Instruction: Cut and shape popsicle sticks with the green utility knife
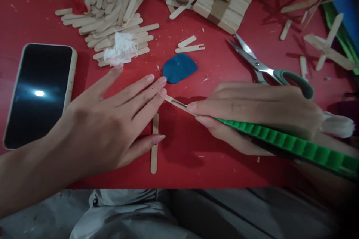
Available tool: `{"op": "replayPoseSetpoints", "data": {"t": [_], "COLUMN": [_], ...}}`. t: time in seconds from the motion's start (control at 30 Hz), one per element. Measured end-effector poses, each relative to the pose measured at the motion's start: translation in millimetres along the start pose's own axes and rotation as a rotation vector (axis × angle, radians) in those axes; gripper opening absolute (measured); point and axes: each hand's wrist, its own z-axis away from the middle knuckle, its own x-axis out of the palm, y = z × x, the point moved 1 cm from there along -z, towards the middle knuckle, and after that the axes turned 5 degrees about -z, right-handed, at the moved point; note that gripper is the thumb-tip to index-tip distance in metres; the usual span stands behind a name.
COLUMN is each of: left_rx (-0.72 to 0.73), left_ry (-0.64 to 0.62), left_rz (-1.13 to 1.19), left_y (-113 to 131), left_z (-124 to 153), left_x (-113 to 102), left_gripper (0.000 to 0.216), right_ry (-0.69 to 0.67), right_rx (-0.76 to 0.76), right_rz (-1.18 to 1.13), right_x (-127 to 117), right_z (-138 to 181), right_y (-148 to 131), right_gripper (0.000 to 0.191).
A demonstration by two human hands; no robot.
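My left hand lies flat with its fingers stretched out. Its fingertips press on one end of a wooden craft stick on the table. From the right, my right hand closes around a utility knife with a green ridged handle. The thin blade rests along the stick, its tip close to my left fingertips. Under my left thumb area, another craft stick lies upright in view. A blue flat piece sits just beyond the fingertips, with broken stick pieces behind it.
A phone lies at the left. Behind it spreads a pile of craft sticks with a crumpled white tissue. Partly spread scissors, a banded stick bundle and crossed sticks stand on the red table.
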Motion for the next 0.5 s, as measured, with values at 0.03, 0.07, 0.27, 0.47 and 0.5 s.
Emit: {"op": "replayPoseSetpoints", "data": {"t": [0.03,0.07,0.27,0.47,0.5], "left_rx": [-0.006,-0.015,-0.007,-0.037,-0.038], "left_ry": [0.002,0.005,-0.004,0.018,0.015], "left_rz": [0.006,0.012,0.011,0.055,0.063], "left_y": [0.0,-0.2,-1.6,-0.8,-0.7], "left_z": [0.0,0.0,-0.8,-3.0,-3.2], "left_x": [-0.1,-0.2,0.3,-1.0,-1.2], "left_gripper": [0.056,0.055,0.054,0.052,0.052], "right_ry": [-0.006,-0.015,0.020,-0.012,-0.021], "right_rx": [0.007,0.014,-0.005,-0.013,-0.005], "right_rz": [0.010,0.017,-0.007,0.003,0.007], "right_x": [-0.2,-0.3,0.6,-2.4,-3.0], "right_z": [-0.2,-0.4,1.8,1.5,1.3], "right_y": [-0.3,-0.5,0.5,1.2,1.2], "right_gripper": [0.009,0.009,0.009,0.012,0.012]}}
